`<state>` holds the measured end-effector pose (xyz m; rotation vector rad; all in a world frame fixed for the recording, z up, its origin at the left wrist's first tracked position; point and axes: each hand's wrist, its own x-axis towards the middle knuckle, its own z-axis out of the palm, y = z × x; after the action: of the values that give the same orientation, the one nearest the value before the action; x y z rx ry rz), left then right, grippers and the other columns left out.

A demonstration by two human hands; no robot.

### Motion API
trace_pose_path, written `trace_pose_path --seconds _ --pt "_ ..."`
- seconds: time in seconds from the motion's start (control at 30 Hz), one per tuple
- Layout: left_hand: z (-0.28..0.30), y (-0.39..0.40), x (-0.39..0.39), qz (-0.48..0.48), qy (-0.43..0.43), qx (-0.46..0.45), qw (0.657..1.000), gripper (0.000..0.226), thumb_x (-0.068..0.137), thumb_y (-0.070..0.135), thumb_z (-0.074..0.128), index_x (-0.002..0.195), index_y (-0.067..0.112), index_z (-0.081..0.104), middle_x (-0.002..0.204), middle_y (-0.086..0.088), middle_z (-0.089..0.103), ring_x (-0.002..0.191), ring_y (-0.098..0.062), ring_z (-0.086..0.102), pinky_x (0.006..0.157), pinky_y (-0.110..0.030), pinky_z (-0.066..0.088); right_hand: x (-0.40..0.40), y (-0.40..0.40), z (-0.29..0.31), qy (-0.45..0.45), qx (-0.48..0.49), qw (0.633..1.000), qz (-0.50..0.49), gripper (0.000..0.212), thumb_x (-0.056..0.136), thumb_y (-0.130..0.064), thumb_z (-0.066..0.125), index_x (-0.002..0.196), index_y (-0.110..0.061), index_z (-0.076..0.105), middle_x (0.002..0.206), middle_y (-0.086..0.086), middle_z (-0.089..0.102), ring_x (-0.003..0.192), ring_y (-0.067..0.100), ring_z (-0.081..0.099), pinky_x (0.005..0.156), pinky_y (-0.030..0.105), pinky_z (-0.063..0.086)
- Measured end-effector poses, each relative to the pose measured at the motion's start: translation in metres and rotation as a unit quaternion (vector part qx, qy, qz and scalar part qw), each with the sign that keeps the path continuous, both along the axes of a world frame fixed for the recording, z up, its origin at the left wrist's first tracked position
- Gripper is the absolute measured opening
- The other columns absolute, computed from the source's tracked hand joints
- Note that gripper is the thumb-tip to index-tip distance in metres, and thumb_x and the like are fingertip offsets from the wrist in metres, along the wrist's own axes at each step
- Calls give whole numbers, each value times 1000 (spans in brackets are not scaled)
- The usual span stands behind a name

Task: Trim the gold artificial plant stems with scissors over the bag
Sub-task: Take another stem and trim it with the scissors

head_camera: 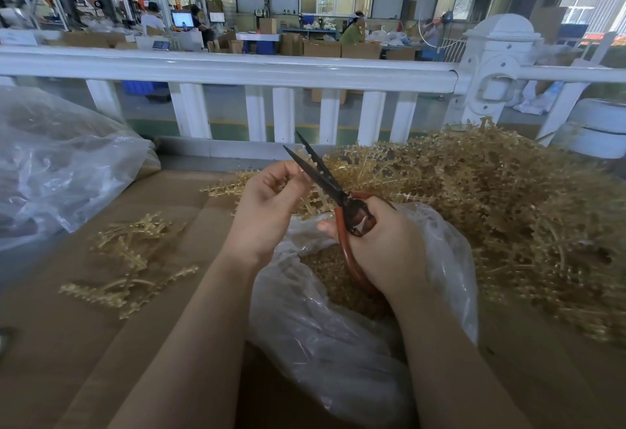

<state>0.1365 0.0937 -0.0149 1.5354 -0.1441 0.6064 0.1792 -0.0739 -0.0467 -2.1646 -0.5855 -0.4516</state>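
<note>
We are observing the left hand (271,205) pinching a gold stem (310,160) between curled fingers and thumb, raising it up to the open blades of the scissors (325,177); only the beaded tip is showing beside the blades, the rest being hidden by the fingers. The right hand (379,245) is gripping the scissors by their red-brown loop handles, fingers wrapped through and around them, with the dark blades parted and pointing up and away from the person. We are judging that both hands are working directly above the mouth of the clear plastic bag (338,344) so that cut pieces are dropping into it; the bag is already holding a layer of gold offcuts (338,276), which supports that reading. The large heap of gold stems (508,198) is lying on the right of the cardboard-covered surface (67,344), touching the bag, and appears to be the untrimmed stock placed within easy reach. A small, loose group of stems (135,259) is lying well apart on the left, likely the finished pieces being kept separate, though we cannot confirm that. A second, crumpled plastic bag (61,171) is resting at the far left. A white railing (237,69) is bounding the surface behind. We are rating the task as early, given the heap's bulk.
</note>
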Motion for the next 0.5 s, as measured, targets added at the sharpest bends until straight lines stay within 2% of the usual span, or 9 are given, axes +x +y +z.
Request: trace_pose_path --seconds 0.1,0.27,0.4,0.5 --pt "-2 2 1 4 1 2 1000 15 98 15 60 89 7 68 94 -28 62 87 -23 53 87 -33 43 0 -1 1 -1 -2 1000 -1 49 68 -80 66 89 -36 64 79 -23 65 80 -4 61 66 12 46" --pt "-1 1 0 -9 -9 -1 1000 14 97 16 62 84 15 67 77 5 60 74 -8 50 76 -16 44 -1 -1 2 -1 -6 1000 -7 45 68 -81 64 83 -40 57 77 -22 63 79 -2 60 66 19 50" --pt "0 -2 -1 -15 -13 26 999 13 97 12 61 87 11 69 82 8 69 78 -3 59 76 -12 46 -2 -1 3 -12 2 1000 -10 52 66 -84 60 86 -35 60 80 -20 64 78 0 61 66 23 51" --pt "1 -3 -2 -25 -12 26 999 13 97 9 61 86 11 69 87 3 70 83 -6 61 80 -16 47 -2 0 3 -15 5 1000 -10 53 67 -83 61 88 -34 61 80 -21 63 78 -3 59 64 20 49"
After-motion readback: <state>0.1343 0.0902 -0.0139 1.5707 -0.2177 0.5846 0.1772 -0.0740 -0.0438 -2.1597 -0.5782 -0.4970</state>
